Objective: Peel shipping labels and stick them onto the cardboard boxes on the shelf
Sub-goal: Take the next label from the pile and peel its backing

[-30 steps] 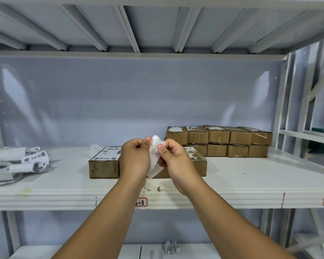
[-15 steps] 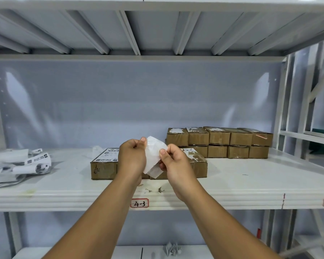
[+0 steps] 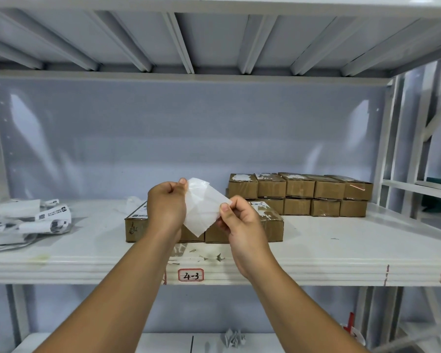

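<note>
Peeling a shipping label: the separation step, seen from the head camera. At far left a loose pile of printed labels (image 3: 28,220) lies on the white shelf (image 3: 341,240), well apart from the hands. Next comes the left front carton (image 3: 137,222), lying flat with a printed label on its top face. In front of it the left hand (image 3: 167,207) pinches the upper left corner of a white label sheet (image 3: 204,208) between thumb and curled fingers. The right hand (image 3: 242,221) pinches the sheet's right edge likewise, thumb on the near side. The sheet hangs tilted in the air between the two hands, touching no carton; whether label and backing have begun to part cannot be told. Behind the right hand lies the right front carton (image 3: 271,222), its top showing torn white remnants and a small printed strip. Further right stands a two-tier stack of small cartons (image 3: 301,194).

Judgement: peeling is in hand and sticking is not yet begun. The next move likely calls for drawing the two pinches apart, then laying the freed label flat on a carton top and pressing it down.
</note>
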